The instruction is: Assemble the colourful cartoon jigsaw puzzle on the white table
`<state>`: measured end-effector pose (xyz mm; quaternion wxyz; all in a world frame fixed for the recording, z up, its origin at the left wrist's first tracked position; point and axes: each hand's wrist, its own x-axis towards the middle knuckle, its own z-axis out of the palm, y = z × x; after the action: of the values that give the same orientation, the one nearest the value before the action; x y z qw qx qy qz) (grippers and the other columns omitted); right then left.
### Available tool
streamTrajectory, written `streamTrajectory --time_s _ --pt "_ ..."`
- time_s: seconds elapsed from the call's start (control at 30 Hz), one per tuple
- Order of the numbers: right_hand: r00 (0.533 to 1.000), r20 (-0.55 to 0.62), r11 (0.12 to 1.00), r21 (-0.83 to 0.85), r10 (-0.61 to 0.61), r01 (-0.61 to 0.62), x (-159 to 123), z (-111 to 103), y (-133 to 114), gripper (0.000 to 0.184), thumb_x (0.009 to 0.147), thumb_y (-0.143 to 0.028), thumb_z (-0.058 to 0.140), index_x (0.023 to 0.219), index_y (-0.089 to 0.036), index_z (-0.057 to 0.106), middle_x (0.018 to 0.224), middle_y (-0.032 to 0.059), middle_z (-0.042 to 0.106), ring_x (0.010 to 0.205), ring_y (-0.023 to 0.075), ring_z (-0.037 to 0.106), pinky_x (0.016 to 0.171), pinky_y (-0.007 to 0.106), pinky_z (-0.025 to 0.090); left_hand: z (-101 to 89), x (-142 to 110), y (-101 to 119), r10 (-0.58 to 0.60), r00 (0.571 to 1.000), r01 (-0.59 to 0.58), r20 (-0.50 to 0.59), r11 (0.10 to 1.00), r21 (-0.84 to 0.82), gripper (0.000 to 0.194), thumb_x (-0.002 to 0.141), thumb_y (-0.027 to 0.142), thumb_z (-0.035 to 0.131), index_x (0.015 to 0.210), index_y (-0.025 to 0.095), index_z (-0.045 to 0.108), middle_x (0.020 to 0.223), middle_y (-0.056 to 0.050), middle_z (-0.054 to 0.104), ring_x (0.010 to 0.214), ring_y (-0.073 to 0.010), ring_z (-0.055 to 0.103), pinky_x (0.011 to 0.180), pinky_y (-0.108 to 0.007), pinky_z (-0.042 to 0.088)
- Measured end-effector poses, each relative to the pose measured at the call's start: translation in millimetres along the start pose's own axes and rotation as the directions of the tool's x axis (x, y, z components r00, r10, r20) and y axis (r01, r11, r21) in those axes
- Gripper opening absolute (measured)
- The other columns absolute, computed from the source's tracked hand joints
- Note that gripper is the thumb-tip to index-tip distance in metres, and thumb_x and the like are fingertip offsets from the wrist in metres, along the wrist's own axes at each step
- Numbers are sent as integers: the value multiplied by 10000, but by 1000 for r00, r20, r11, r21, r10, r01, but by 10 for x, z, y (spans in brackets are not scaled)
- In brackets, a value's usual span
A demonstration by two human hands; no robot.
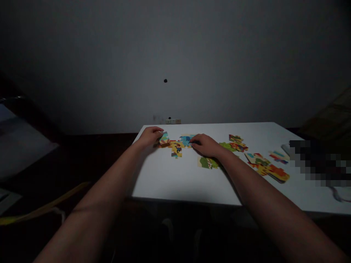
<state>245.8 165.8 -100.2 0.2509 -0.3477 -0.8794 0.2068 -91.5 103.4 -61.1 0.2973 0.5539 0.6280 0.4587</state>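
Head view: in a dim room, a left hand and a right hand reach out on bare forearms over a white tabletop.

Left hand: narrow, fingers and thumb closed on a tilted cardboard puzzle piece, which stands partly off the surface at about 11 o'clock on the tabletop.

Right hand: narrow, fingertips down at the blue edge of the central pieces; whether they pinch or only press, I cannot tell.

Pieces: a yellow-and-blue puzzle cluster lies between the hands near 12 o'clock. A green-and-cream piece sits just below the right hand, a small loose group lies near 1 o'clock, and a wider orange-and-yellow spread lies near 2 o'clock.

Handling: these look light, thin and stiff, though easily nudged. Edge pinches seem safest, since flat pieces offer little grip and their tabs could bend.

Rest: a wall socket strip sits beyond 12 o'clock; a pixelated patch covers the 3 o'clock edge.
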Motion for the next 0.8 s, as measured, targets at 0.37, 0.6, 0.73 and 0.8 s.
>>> streamTrajectory --time_s 0.37,0.6,0.73,0.8 --pt "999 -6 999 7 -40 40 18 39 55 262 893 -283 750 1077 -235 930 1139 154 891 1012 323 793 983 434 598 -192 -820 -337 67 997 -51 -35 938 344 304 907 493 822 1033 221 871 1106 -129 868 1030 -299 783 1010 -475 626" --pt "999 -26 999 40 -23 24 17 61 74 215 882 -305 791 1045 -260 924 1113 133 890 1018 319 786 993 426 599 -117 -910 -373 189 972 -90 -140 848 522 279 998 416 695 1081 205 859 1172 -131 810 1124 -298 750 1069 -455 588" --pt "999 -32 997 64 -38 40 18 61 66 166 874 -296 807 997 -269 915 1115 140 884 1037 326 786 1031 455 597 -135 -960 -363 172 964 -42 -202 849 526 298 1034 368 589 1076 204 833 1156 -126 807 1095 -303 748 1039 -462 588" --pt "998 -46 995 92 -34 38 18 60 60 138 856 -287 829 969 -275 907 1103 137 883 1042 329 786 1047 467 596 -123 -1011 -354 158 971 -31 -181 828 559 266 969 351 678 1136 208 828 1230 -136 801 1105 -310 742 1041 -467 581"
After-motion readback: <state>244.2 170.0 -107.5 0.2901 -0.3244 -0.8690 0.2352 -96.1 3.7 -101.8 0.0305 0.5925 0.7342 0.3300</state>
